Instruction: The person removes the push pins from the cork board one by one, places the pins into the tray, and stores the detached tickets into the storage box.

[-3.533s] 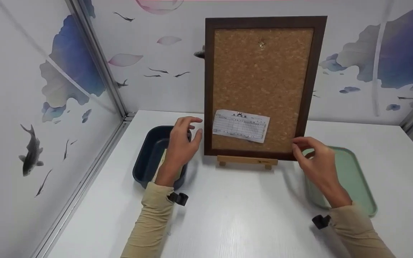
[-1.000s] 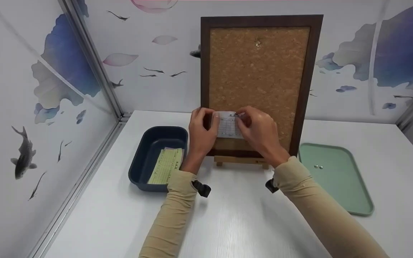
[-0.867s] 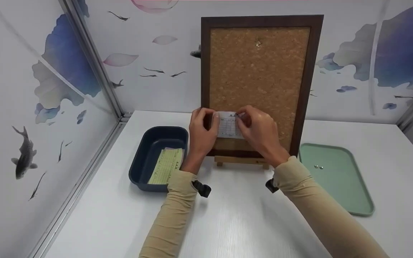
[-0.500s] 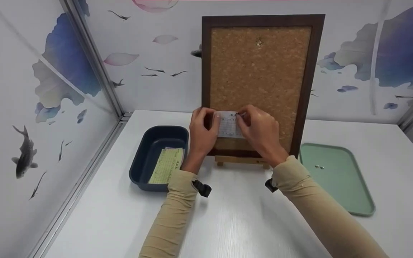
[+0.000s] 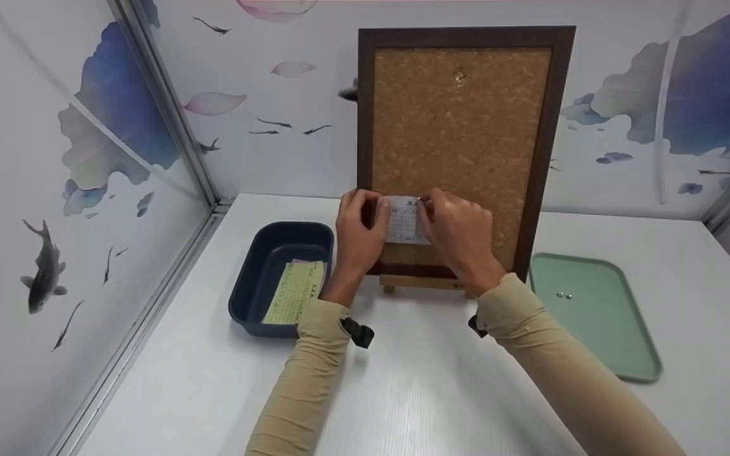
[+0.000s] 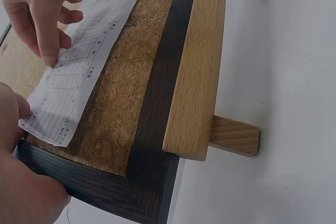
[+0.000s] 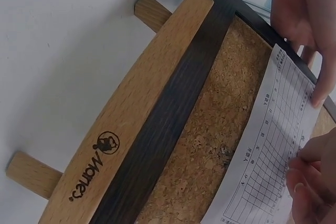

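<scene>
A dark-framed corkboard (image 5: 460,139) leans on a small wooden stand (image 5: 422,282). Against its lower left part lies a white printed receipt slip (image 5: 405,221). My left hand (image 5: 362,234) grips the board's left frame edge, with the thumb on the slip's left end; the left wrist view shows that thumb at the slip (image 6: 79,61). At the slip's top my right hand (image 5: 460,231) has thumb and index finger together, pinching a small pushpin that the fingertips mostly hide. In the right wrist view my right hand's curled fingers (image 7: 310,182) lie against the slip (image 7: 268,150).
A dark blue bin (image 5: 251,278) at the left holds yellow-green printed slips (image 5: 295,291), with a purple edge showing beneath. At the right lies a green tray (image 5: 612,329) bearing two small silver pins (image 5: 564,296). Painted wall panels stand behind the white table (image 5: 403,392).
From beside the board and its lower right corner, my hands have come to the slip: left to the frame edge, right to the slip's top. Lately only the right fingers shift slightly.
</scene>
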Demonstrator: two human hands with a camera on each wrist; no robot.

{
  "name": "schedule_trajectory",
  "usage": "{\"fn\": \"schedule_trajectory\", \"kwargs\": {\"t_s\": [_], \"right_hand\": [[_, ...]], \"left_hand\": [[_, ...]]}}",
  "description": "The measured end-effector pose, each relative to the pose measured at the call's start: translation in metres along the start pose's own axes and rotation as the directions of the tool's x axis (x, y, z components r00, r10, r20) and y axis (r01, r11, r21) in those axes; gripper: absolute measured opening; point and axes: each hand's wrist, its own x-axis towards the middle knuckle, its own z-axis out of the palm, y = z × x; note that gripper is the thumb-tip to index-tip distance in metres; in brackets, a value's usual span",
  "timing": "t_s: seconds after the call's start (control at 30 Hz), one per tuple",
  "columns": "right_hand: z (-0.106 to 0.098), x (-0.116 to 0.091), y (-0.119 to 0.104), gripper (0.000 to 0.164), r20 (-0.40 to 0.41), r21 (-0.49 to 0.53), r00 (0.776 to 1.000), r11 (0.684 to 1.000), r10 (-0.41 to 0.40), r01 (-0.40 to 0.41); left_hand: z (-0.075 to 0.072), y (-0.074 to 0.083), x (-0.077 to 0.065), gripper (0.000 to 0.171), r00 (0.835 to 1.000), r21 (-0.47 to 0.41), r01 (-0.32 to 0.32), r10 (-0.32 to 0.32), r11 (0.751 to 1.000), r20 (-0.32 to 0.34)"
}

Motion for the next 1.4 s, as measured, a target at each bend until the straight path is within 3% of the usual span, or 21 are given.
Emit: {"fn": "schedule_trajectory", "kwargs": {"t_s": [0.37, 0.77, 1.4], "right_hand": [[-0.0045, 0.0031, -0.0095, 0.014, 0.013, -0.072, 1.0, 0.997, 0.004, -0.004], [-0.0036, 0.0011, -0.008, 0.012, 0.002, -0.054, 1.0, 0.998, 0.013, -0.013], [-0.0013, -0.0017, -0.0035, 0.013, -0.025, -0.001, 1.0, 1.0, 0.013, -0.014]], "left_hand": [[0.0001, 0.0023, -0.0006, 0.02, 1.0, -0.004, 0.006, -0.006, 1.0, -0.007], [-0.001, 0.0033, -0.0007, 0.02, 1.0, -0.007, 0.01, -0.01, 1.0, 0.004], [0.0018, 0.0009, -0.0011, 0.021, 0.998, -0.035, 0.066, -0.066, 0.997, 0.011]]}}
